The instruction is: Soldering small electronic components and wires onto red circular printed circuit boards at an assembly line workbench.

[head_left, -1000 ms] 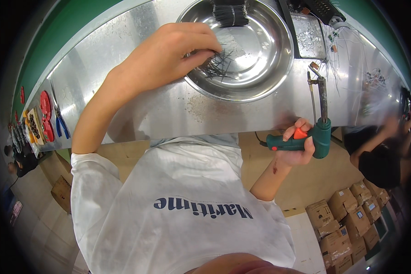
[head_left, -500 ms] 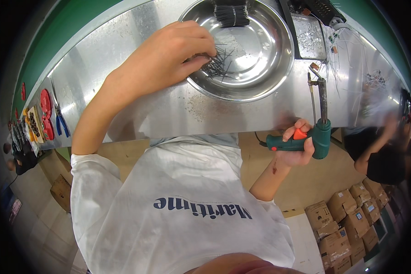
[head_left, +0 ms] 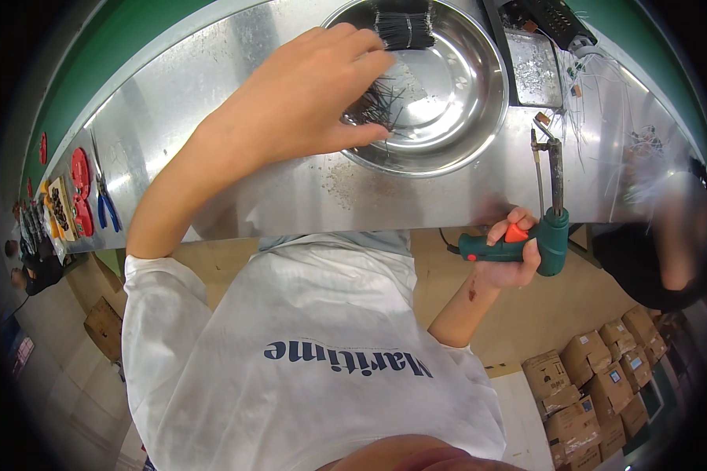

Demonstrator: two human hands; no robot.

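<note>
Over the left side of a round steel bowl [head_left: 456, 118], my left hand [head_left: 306, 98] has its thumb and fingers spread apart. Beneath and beside those fingers lies a loose pile of short dark wires [head_left: 381, 106], partly hidden by the hand. A tied bundle of black wires [head_left: 404, 27] sits at the far side inside the bowl. My right hand [head_left: 504, 273] is wrapped round the handle of a green soldering gun [head_left: 554, 243] with an orange-red trigger. Its metal tip points away from me, close to the bowl's right side and in front of a metal tray.
A shallow metal tray [head_left: 536, 74] stands right of the bowl, with thin white wires [head_left: 585, 78] beyond it. Blue-handled pliers [head_left: 106, 208] and a red tool [head_left: 80, 192] lie at the left. Another person's blurred arm [head_left: 675, 243] is at the right. Cardboard boxes [head_left: 597, 392] are stacked behind.
My left hand has gone from closed fingers at the dark wires to spread fingers, shifting slightly right. My right hand and the soldering gun have barely moved. The other person's arm has moved.
</note>
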